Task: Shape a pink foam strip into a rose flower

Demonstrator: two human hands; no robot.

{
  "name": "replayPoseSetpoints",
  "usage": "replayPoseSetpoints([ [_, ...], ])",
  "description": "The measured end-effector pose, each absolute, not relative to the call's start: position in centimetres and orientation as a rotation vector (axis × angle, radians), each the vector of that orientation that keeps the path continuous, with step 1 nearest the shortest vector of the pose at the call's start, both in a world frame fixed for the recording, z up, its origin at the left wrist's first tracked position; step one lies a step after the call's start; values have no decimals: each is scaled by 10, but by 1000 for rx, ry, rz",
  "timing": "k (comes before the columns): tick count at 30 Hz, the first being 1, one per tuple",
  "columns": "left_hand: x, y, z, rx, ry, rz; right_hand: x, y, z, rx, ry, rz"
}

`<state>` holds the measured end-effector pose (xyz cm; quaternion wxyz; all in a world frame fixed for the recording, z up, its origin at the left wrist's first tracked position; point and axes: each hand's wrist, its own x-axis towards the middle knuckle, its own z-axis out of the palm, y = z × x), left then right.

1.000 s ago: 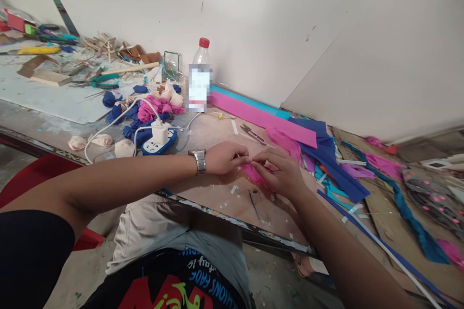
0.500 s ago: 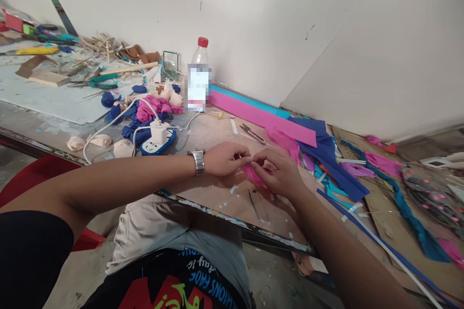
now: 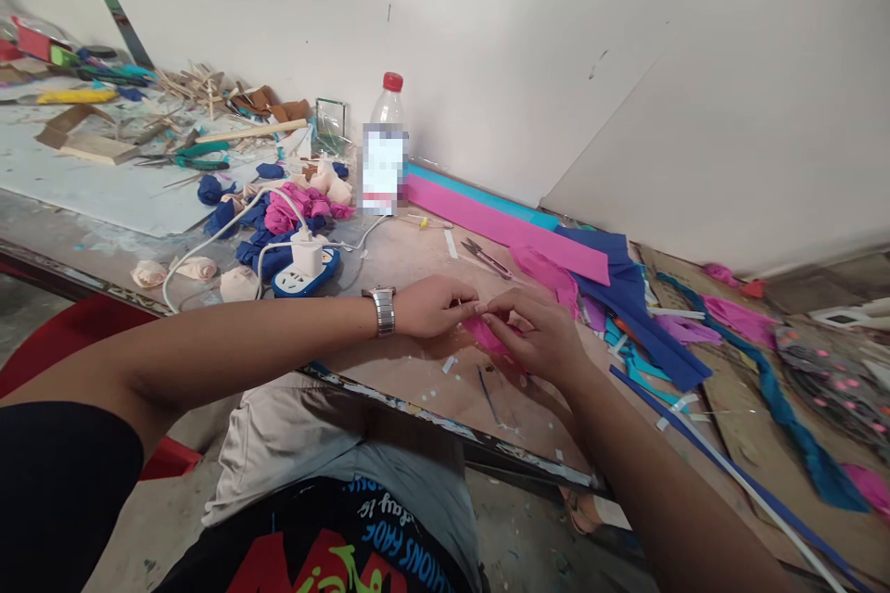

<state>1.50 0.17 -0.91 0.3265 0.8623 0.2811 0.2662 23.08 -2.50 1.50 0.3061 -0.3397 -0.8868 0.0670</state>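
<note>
Over the front part of the table my left hand [image 3: 435,304] and my right hand [image 3: 539,329] meet, fingertips pinched close together. Between them is a piece of pink crepe paper [image 3: 489,335], partly covered by my right fingers. Both hands grip it, the left at its upper left end. A wristwatch [image 3: 382,311] is on my left wrist. Just beyond the hands lie small thread snips [image 3: 487,259] and a crumpled pink paper strip [image 3: 546,273]. White scraps [image 3: 449,364] and a thin dark strip [image 3: 489,394] are on the table below my hands.
A red-capped bottle [image 3: 384,157] stands by the wall. Left of it are rolled paper flowers [image 3: 296,208] and a power strip [image 3: 306,273] with a white cable. Green-handled pliers [image 3: 201,156] and wood sticks lie farther left. Pink [image 3: 507,227] and blue paper [image 3: 646,334] spread rightward.
My hands keep almost the same pinch on the pink crepe paper. The whole view has shifted very slightly; nothing was let go or picked up.
</note>
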Motion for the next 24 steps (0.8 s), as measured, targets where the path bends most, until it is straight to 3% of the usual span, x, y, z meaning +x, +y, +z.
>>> replayPoseSetpoints([
  [24,18,-1,-8,2525,808,617,230,-27,15,-923,-2369,235],
])
